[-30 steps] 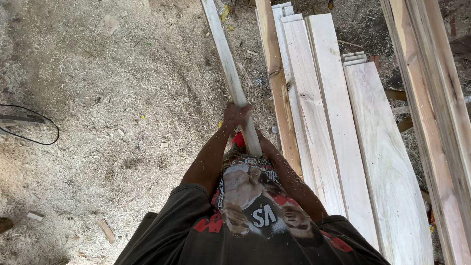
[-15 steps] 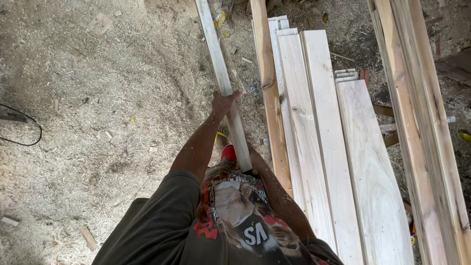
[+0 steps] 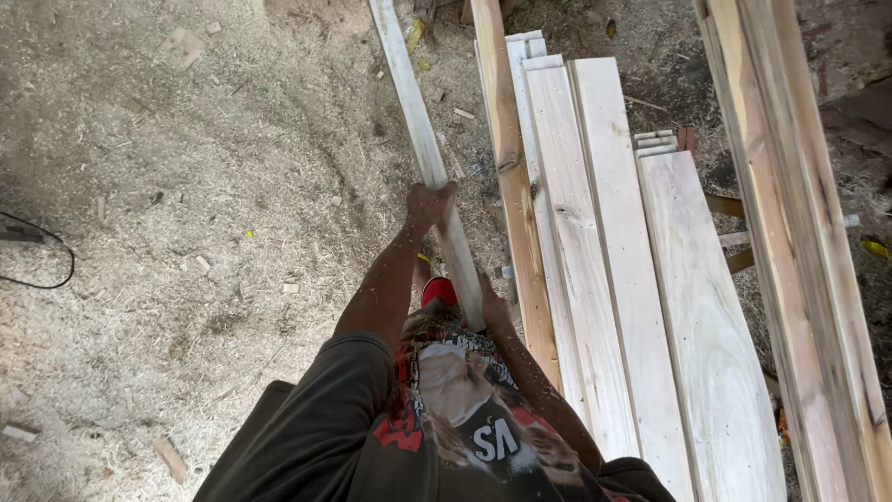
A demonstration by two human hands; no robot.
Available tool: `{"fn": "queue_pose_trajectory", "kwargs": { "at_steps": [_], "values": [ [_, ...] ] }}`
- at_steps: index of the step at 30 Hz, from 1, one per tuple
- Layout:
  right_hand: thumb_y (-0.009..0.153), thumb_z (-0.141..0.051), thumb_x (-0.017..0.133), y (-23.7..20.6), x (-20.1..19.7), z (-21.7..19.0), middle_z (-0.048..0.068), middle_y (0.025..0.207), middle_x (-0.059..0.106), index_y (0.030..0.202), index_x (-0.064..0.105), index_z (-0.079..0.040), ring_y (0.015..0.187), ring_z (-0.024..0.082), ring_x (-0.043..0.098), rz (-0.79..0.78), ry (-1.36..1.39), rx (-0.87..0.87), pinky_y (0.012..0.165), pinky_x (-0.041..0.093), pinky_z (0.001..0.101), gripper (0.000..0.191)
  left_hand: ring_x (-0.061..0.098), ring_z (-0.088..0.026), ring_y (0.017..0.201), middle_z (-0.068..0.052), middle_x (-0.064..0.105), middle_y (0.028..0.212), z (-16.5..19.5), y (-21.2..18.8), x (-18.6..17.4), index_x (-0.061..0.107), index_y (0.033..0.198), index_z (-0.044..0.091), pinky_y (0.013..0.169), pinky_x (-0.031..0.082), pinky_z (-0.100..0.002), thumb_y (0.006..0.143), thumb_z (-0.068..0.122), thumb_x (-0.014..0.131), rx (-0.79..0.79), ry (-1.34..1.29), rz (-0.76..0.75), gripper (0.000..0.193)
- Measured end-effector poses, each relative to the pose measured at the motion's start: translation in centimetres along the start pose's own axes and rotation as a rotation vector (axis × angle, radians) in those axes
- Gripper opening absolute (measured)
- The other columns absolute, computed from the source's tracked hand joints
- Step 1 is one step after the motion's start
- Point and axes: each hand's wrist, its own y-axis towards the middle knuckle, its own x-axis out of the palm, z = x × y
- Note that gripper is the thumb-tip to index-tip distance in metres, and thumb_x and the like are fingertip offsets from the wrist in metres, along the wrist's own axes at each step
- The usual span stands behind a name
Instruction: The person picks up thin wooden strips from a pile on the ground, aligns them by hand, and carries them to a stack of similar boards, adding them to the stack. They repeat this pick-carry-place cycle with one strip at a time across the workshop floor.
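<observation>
Here you are holding a long pale wooden batten (image 3: 423, 139) in both hands, and its long axis is running straight away from your body, tilted a little to your left as it goes toward the top of the view. Your left hand (image 3: 429, 203) is reaching further out along it, fingers wrapped over the wood from the left side in a closed grip. Your right hand (image 3: 491, 305) is sitting at the near end, close against your shirt, pressing on the batten's right face; its fingers are partly hidden behind the wood, so you cannot tell how fully they are closing round it, though the hand is plainly bearing on the piece. So the near end is lying at your waist and the far end is running out of view ahead. Just to your right the stack of planks (image 3: 604, 279) is lying nearly parallel to the batten, with a darker narrow board (image 3: 506, 167) at its left edge, near but apart. To your left the sawdust-covered ground (image 3: 186, 186) is spreading out, with a black cable (image 3: 37, 251) lying well apart at the edge.
</observation>
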Motion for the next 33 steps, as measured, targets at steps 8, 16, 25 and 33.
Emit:
{"fn": "queue_pose_trajectory", "kwargs": {
  "at_steps": [8,16,25,33],
  "values": [
    [0.103,-0.061,0.028,0.7,0.7,-0.1,0.025,0.092,0.067,0.153,0.036,-0.01,0.055,0.03,0.069,-0.037,-0.13,-0.01,0.05,0.062,0.0419,0.072,0.079,-0.028,0.076,-0.018,0.078,0.091,0.0,-0.6,-0.7,0.072,0.103,-0.006,0.071,0.067,-0.037,0.074,0.059,0.079,-0.127,-0.066,0.021,0.072],
    [0.106,-0.051,0.028,0.4,1.6,-1.0,0.025,0.102,0.071,0.159,0.035,-0.026,0.068,0.028,0.075,0.025,-0.374,-0.109,0.061,0.063,0.0369,0.059,0.078,-0.028,0.077,-0.017,0.078,0.091,0.8,-0.8,-1.8,0.073,0.104,-0.005,0.071,0.065,-0.036,0.072,0.062,0.078,-0.154,-0.021,0.012,0.074],
    [0.107,-0.036,0.032,1.2,2.8,-1.3,0.025,0.108,0.071,0.157,0.033,-0.025,0.075,0.032,0.076,-0.006,-0.47,-0.145,0.065,0.064,0.0405,0.051,0.078,-0.03,0.083,-0.017,0.077,0.095,0.5,-0.1,-2.6,0.073,0.107,-0.005,0.075,0.063,-0.036,0.067,0.072,0.074,-0.155,0.06,0.047,0.087],
    [0.113,-0.049,0.032,1.9,3.6,-1.4,0.029,0.105,0.069,0.152,0.046,-0.012,0.071,0.034,0.073,-0.05,-0.107,0.053,0.06,0.063,0.0421,0.056,0.078,-0.032,0.083,-0.02,0.077,0.094,-0.3,0.9,-3.2,0.074,0.104,-0.007,0.074,0.064,-0.039,0.068,0.07,0.076,-0.178,0.093,0.063,0.085]
  ]
}}
